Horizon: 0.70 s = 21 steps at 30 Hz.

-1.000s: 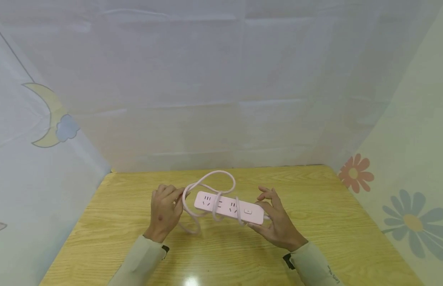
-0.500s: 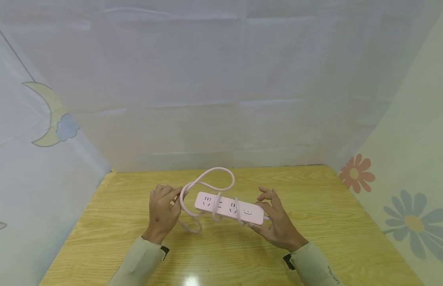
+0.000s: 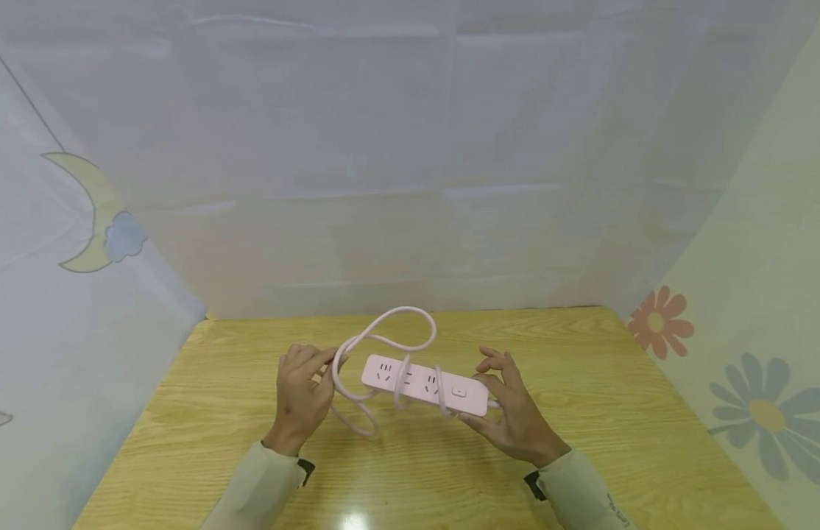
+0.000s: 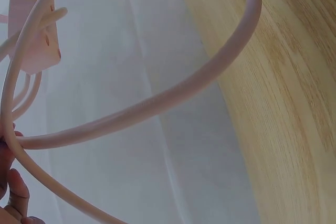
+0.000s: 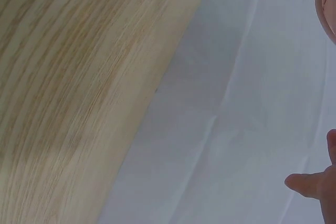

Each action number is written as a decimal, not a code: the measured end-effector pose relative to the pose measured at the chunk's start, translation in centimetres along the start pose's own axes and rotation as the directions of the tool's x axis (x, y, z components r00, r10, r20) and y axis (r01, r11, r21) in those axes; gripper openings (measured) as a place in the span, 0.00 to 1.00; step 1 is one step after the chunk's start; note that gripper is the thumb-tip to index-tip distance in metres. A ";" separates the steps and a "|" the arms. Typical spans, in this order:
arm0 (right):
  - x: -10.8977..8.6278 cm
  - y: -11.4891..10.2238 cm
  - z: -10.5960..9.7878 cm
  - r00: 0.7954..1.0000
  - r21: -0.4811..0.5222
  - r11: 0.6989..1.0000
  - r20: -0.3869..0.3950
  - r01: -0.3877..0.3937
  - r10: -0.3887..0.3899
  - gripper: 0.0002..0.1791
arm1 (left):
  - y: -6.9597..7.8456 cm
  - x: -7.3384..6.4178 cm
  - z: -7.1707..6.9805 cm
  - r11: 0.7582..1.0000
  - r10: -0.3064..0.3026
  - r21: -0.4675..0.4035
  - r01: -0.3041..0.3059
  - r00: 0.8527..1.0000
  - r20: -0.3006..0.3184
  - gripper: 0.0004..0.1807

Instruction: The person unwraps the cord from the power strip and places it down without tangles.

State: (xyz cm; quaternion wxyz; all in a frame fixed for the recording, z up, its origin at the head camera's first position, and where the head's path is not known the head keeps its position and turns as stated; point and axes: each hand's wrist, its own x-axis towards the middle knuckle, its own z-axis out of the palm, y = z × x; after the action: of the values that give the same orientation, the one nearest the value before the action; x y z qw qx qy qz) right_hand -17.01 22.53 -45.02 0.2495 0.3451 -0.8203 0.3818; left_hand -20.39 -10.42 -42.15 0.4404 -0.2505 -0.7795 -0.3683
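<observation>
A pale pink power strip (image 3: 419,383) with several sockets and a switch is held tilted over the table, its switch end toward the right. My right hand (image 3: 516,412) grips that end between thumb and fingers, two other fingers raised. The strip's own pink cord (image 3: 402,309) wraps around its body and swings out in loose loops on the left. My left hand (image 3: 304,397) pinches the cord between thumb and forefinger. Close up in the left wrist view, the cord (image 4: 157,103) arcs across the frame, with the strip (image 4: 34,40) at upper left. The plug is not visible.
Under both hands lies a wood-grain table (image 3: 205,412). A pale cloth wall (image 3: 410,184) rises behind its far edge, and printed side walls with a moon (image 3: 95,213) and flowers (image 3: 768,412) flank it.
My left hand has shifted slightly left with the pinched cord, and the upper loop has risen a little. The right hand and strip stay almost still.
</observation>
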 end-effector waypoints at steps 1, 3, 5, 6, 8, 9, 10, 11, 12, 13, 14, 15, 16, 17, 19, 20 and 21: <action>0.0 0.0 0.0 1.000 -0.002 1.000 0.000 -0.002 0.002 0.23 | 0.0 0.0 0.0 1.000 -0.002 -0.009 0.002 1.000 0.001 0.10; 0.0 0.0 0.0 1.000 -0.006 1.000 -0.002 -0.005 0.005 0.23 | 0.1 -0.1 0.0 0.999 -0.008 -0.034 0.008 1.000 -0.004 0.10; 0.0 0.0 0.0 1.000 -0.008 1.000 -0.001 -0.011 0.011 0.23 | 0.1 -0.1 0.1 0.998 -0.011 -0.059 0.011 1.000 -0.011 0.10; 0.0 0.0 0.0 1.000 -0.009 1.000 -0.002 -0.013 0.013 0.23 | 0.1 -0.1 0.1 0.997 -0.012 -0.071 0.011 1.000 -0.015 0.09; 0.0 0.0 0.0 1.000 -0.011 1.000 -0.004 -0.016 0.016 0.23 | 0.2 -0.1 0.2 0.996 -0.008 -0.094 0.006 1.000 -0.029 0.09; 0.0 0.0 0.0 1.000 -0.013 1.000 -0.005 -0.016 0.016 0.23 | 0.2 -0.1 0.2 0.995 -0.003 -0.103 -0.001 0.999 -0.038 0.09; 0.0 0.0 0.0 1.000 -0.016 1.000 -0.006 -0.019 0.018 0.23 | 0.3 0.0 0.2 0.994 0.005 -0.108 -0.010 0.999 -0.045 0.09; 0.1 0.0 0.0 1.000 -0.017 1.000 -0.007 -0.021 0.021 0.22 | 0.3 0.0 0.2 0.993 0.007 -0.116 -0.013 0.999 -0.049 0.09; 0.1 0.1 0.0 1.000 -0.020 1.000 -0.007 -0.023 0.022 0.22 | 0.4 0.0 0.3 0.992 0.011 -0.126 -0.018 0.998 -0.055 0.09; 0.1 0.1 0.0 1.000 -0.025 0.999 -0.010 -0.022 0.022 0.22 | 0.4 0.1 0.3 0.991 0.020 -0.133 -0.027 0.998 -0.060 0.09; 0.1 0.1 -0.1 1.000 -0.029 0.999 -0.010 -0.023 0.023 0.22 | 0.4 0.1 0.3 0.989 0.019 -0.142 -0.027 0.998 -0.061 0.09; 0.1 0.1 -0.1 1.000 -0.033 0.999 -0.011 -0.024 0.023 0.22 | 0.4 0.1 0.3 0.988 0.026 -0.150 -0.035 0.998 -0.062 0.09; 0.1 0.1 -0.1 1.000 -0.038 0.999 -0.011 -0.025 0.024 0.23 | 0.4 0.1 0.3 0.986 0.037 -0.160 -0.046 0.997 -0.063 0.09; 0.2 0.1 -0.1 1.000 -0.045 0.999 -0.011 -0.026 0.026 0.23 | 0.3 0.0 0.3 0.984 0.045 -0.172 -0.056 0.997 -0.064 0.07; 0.2 0.1 -0.2 1.000 -0.055 0.998 -0.013 -0.024 0.024 0.23 | 0.0 0.0 0.3 0.978 0.068 -0.194 -0.080 0.996 -0.065 0.05; 0.2 0.1 -0.2 1.000 -0.056 0.998 -0.012 -0.025 0.024 0.23 | -0.1 -0.1 0.4 0.975 0.079 -0.205 -0.090 0.995 -0.064 0.08; 0.2 0.1 -0.2 1.000 -0.059 0.998 -0.013 -0.024 0.024 0.23 | -0.3 -0.1 0.3 0.971 0.090 -0.216 -0.102 0.994 -0.063 0.11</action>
State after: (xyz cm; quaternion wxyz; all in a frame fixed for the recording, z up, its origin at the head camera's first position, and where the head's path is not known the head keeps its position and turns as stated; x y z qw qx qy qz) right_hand -17.22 22.64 -44.86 0.2599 0.3254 -0.8337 0.3626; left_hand -20.72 -10.35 -42.49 0.4478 -0.3251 -0.7091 -0.4369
